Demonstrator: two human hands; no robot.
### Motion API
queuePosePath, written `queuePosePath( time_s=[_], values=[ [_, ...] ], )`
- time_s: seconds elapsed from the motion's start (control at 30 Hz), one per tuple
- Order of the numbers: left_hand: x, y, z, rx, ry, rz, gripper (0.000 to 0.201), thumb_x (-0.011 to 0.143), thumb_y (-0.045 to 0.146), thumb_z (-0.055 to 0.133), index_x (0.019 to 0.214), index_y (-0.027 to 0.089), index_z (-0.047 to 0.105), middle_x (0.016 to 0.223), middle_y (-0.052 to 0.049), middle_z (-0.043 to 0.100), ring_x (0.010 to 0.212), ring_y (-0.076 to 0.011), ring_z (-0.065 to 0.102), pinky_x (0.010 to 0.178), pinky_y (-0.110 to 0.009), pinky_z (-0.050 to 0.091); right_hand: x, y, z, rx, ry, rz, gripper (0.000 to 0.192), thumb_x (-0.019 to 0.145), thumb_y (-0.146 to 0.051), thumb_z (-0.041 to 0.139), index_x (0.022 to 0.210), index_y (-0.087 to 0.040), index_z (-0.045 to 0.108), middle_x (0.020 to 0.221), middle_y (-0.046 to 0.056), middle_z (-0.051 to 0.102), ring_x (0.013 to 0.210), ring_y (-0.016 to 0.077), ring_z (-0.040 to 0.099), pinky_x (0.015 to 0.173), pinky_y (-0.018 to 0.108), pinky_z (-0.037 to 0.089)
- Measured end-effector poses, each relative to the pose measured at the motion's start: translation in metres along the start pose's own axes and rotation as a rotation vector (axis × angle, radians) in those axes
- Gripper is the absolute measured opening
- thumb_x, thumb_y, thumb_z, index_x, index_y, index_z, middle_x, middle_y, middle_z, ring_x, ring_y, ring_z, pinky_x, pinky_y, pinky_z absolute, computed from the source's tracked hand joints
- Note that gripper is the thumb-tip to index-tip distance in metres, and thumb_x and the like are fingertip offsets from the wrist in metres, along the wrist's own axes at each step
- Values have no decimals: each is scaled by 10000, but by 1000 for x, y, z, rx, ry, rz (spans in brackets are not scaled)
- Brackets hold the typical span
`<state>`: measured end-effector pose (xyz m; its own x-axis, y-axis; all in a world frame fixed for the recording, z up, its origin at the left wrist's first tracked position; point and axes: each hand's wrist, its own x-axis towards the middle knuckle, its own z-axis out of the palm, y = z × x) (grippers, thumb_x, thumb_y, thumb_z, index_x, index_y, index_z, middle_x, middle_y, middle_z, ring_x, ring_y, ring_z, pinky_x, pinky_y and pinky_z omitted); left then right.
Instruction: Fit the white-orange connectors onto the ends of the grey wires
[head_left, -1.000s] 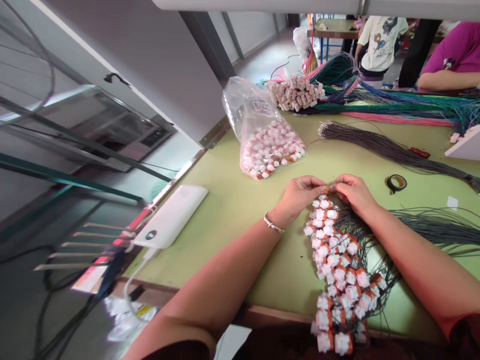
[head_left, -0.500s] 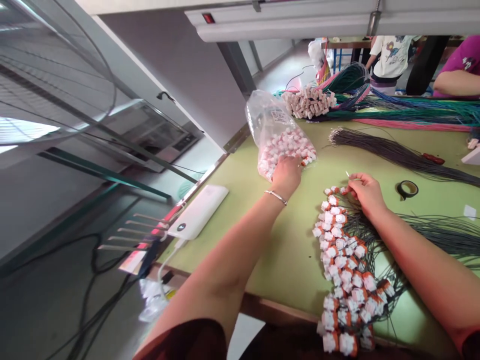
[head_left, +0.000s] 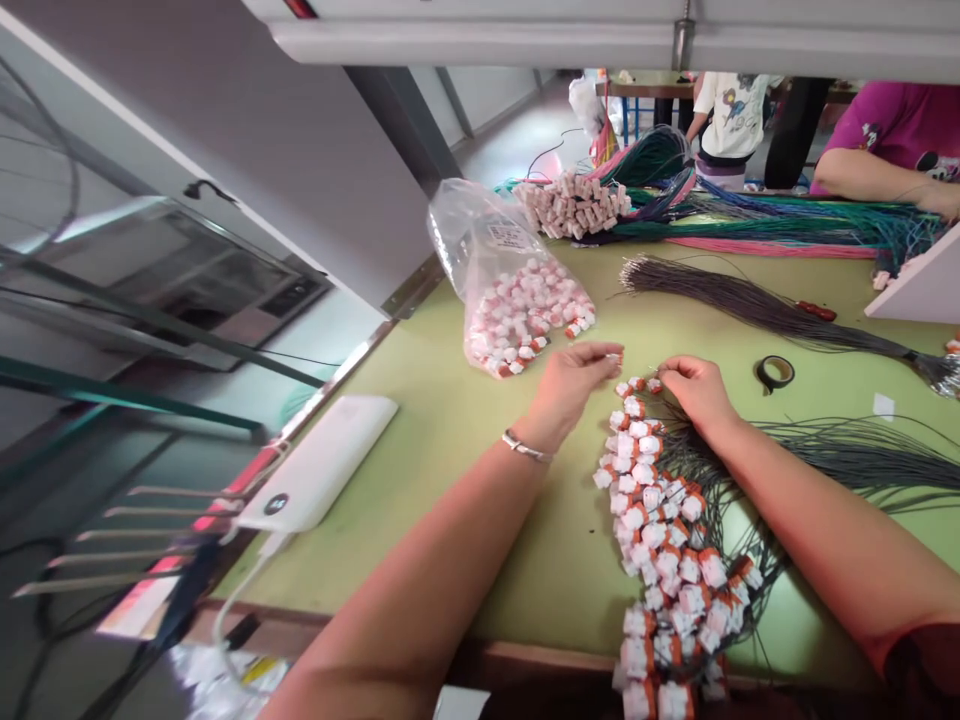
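My left hand [head_left: 571, 385] pinches a small white and orange connector [head_left: 616, 358] at its fingertips, just left of my right hand. Between the thumb and finger of my right hand [head_left: 694, 390] is the thin end of a wire [head_left: 654, 371]. Below both hands lies a long heap of white and orange connectors [head_left: 649, 520], with dark wires [head_left: 847, 455] running off to the right. An open clear plastic bag [head_left: 480, 255] of loose connectors of the same kind [head_left: 525, 305] lies beyond my left hand.
A black tape roll [head_left: 774, 374] and a bundle of dark wires [head_left: 750, 300] lie at the right. Behind are coloured wires [head_left: 787, 215] with pale connectors [head_left: 577, 205]. A white power bank [head_left: 322, 465] sits near the left edge. Another person's arm [head_left: 870, 180] is across the table.
My left hand has come out of the bag and moved right, close to my right hand, with a connector in its fingers. The view has shifted to the right.
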<state>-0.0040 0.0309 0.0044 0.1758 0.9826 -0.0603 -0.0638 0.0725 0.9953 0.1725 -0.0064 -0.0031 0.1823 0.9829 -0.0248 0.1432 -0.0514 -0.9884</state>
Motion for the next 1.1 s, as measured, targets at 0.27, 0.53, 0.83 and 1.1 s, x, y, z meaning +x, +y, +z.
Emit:
queuePosePath(
  time_s=[0.27,0.53,0.83,1.1],
  values=[
    [-9,-2,21,-397,-198,-256,182,673,136,757,851,128,723,809,-55,716,699,-109,657,759,-246,518,-5,-4,1,-13,-17,8,150,610,-296,530,523,-185,580,509,-29,506,540,113,422,526,248,325],
    [-9,-5,19,-410,-231,-246,173,654,133,767,818,125,710,802,-54,721,725,-119,668,792,-257,513,-4,-5,0,-13,-26,-5,159,610,-300,516,506,-190,564,514,-21,509,555,121,434,542,253,338],
    [-15,2,22,5,-220,126,64,672,150,717,727,179,733,803,-52,711,769,-162,644,803,-319,507,-2,-9,-1,-5,-59,85,142,557,-286,522,469,-185,571,469,-25,471,533,112,396,516,251,302],
    [-17,4,23,308,-330,406,211,715,72,596,697,216,749,787,-65,702,751,-165,639,751,-308,518,-4,-9,-5,59,-167,133,147,530,-296,509,427,-192,514,380,-63,349,438,75,251,450,247,174]
  ],
)
